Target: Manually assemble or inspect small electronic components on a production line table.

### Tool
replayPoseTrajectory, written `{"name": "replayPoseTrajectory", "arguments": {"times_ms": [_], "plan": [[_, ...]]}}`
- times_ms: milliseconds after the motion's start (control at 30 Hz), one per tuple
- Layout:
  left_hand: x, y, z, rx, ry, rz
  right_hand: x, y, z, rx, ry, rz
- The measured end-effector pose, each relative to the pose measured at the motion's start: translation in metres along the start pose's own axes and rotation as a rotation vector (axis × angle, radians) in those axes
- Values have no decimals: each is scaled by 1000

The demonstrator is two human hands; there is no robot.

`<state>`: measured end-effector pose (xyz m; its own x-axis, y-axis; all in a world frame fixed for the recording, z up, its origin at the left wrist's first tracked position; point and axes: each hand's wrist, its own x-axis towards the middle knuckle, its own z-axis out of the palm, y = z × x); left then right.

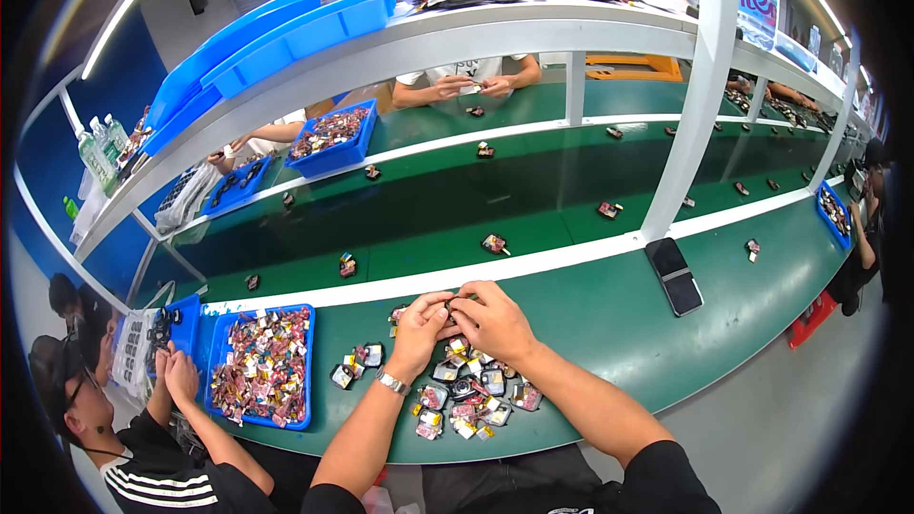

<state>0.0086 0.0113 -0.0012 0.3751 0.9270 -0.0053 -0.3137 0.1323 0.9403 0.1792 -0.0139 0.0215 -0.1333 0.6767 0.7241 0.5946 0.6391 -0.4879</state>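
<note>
My left hand (422, 331) and my right hand (496, 324) meet over the near green worktop (581, 324), fingertips pinched together. Between them is a small dark piece, mostly covered by the fingers, so its kind cannot be made out. Right below my hands and between my forearms lies a loose pile of small electronic assemblies (465, 386), with black casings, white and yellow labels and reddish wrapped parts. A few more assemblies (357, 362) lie left of my left wrist. The watch (391, 382) on that wrist has a metal band.
A blue bin (308, 362) full of similar parts stands to the left, beside a co-worker's hands (179, 373). A phone (674, 276) lies to the right. Beyond a white rail, a green conveyor belt (428, 190) carries scattered assemblies. An overhead shelf (533, 36) rests on white posts.
</note>
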Motion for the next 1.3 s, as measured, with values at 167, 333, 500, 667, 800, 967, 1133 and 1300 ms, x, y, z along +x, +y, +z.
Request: {"name": "replayPoseTrajectory", "arguments": {"times_ms": [167,333,500,667,800,967,1133,1300], "plan": [[1,0,0,-4,-22,-8,-1,-3,-3,-99,-33,-45],[2,-2,-6,-3,-22,5,-2,-3,2,-185,-67,-105],[0,-2,-7,-10,-14,9,-7,0,6,-212,-83,-126],[0,-4,-4,6,11,1,-8,-1,8,-207,-69,-95],[0,-3,-5,13,23,-2,-8,-1,13,-201,-57,-88],[15,-11,14,51,-22,34,-13,13,-4,-14,-38,135],[-3,0,-19,80,144,78,21,15,28,367,-75,270],[0,-1,-11,85,237,129,67,73,66,266,124,513]]}}
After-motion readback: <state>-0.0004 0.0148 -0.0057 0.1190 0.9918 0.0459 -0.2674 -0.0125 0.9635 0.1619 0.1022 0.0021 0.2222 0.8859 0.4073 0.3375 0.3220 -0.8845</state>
